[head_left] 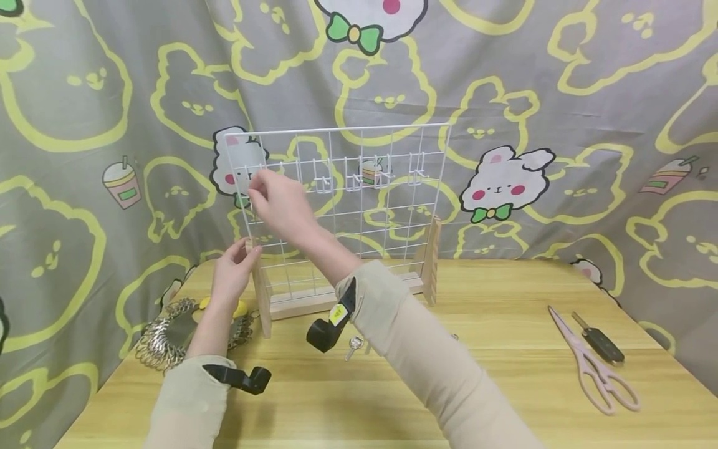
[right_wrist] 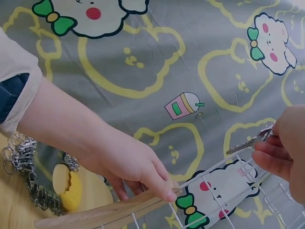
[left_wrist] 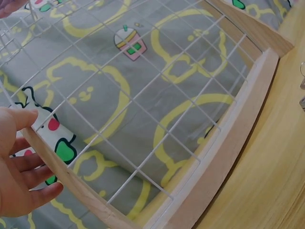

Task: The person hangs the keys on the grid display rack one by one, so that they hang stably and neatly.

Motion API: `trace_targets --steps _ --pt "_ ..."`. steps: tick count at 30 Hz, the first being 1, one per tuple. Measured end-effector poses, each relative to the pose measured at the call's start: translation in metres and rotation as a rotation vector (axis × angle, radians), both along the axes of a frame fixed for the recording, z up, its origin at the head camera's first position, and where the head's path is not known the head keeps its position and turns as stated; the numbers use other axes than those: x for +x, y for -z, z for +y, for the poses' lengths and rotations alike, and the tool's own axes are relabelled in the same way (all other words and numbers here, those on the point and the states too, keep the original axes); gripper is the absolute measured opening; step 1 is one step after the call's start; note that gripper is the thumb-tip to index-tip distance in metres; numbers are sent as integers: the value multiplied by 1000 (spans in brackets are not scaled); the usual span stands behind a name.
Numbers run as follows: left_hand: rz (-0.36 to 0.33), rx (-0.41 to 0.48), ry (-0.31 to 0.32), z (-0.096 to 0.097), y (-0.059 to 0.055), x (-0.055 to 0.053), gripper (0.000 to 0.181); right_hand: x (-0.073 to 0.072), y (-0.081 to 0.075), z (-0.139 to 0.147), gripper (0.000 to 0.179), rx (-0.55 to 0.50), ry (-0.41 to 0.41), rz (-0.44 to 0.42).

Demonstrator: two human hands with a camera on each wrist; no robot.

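A white wire grid rack [head_left: 361, 128] stands upright in a wooden base [head_left: 303, 304] with side posts. My left hand [head_left: 232, 268] holds the top of the left wooden post [left_wrist: 86, 195], thumb on one side and fingers on the other. At the grid's upper left, my right hand [head_left: 283, 206] pinches a metal key [right_wrist: 249, 143] by its head. The key's blade points toward the left side of the grid in the right wrist view; the head view hides it behind the hand. Several white wire hooks [head_left: 353, 182] hang in a row on the grid, right of that hand.
A small key [head_left: 354, 345] lies on the table before the base. At left sits a bundle of metal rings [head_left: 157, 346] with a yellow piece [head_left: 241, 308]. Pink scissors [head_left: 589, 358] and a black car key [head_left: 603, 345] lie at right. A patterned curtain [head_left: 505, 125] hangs behind.
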State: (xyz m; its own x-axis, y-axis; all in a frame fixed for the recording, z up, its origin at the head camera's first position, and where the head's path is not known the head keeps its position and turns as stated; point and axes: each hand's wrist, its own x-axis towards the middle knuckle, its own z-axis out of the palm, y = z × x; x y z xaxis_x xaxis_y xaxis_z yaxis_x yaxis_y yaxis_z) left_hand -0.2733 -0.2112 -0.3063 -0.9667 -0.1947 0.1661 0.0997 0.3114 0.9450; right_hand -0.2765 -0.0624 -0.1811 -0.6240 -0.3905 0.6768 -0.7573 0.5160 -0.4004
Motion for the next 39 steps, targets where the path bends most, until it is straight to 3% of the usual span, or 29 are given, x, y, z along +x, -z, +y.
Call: trace_targets --steps 5,15,24,39 --pt "0 14 8 0 1 -1 73 1 1 -4 9 -22 30 -26" --pt "12 32 6 -1 3 -2 72 5 3 -4 9 -164 3 -110" --pt "18 15 5 -2 3 -2 72 3 7 -5 8 -121 67 -53" --pt "8 -8 -13 1 1 1 73 5 17 -5 9 -209 65 -135"
